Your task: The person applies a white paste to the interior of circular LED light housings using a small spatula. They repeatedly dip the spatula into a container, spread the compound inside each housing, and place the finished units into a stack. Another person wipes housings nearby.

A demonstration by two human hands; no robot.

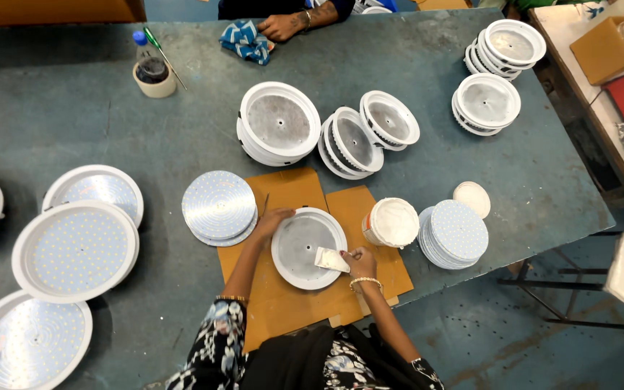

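A round white lamp housing [305, 249] with a grey metal inside lies on brown cardboard [283, 303] in front of me. My left hand [270, 221] rests on its upper left rim and steadies it. My right hand [360, 261] holds a small white flat scraper [331, 259] whose end lies inside the housing at its right side. An open white tub of white paste [391, 222] stands just right of the housing, with its lid [471, 198] lying farther right.
Stacks of round LED boards sit left [219, 207] and right [454, 233] of the cardboard. Finished lamps [75, 250] lie at the left. Empty housings [279, 123] pile up at the back. Another person's hand [282, 27] rests at the far table edge beside a blue cloth [245, 40].
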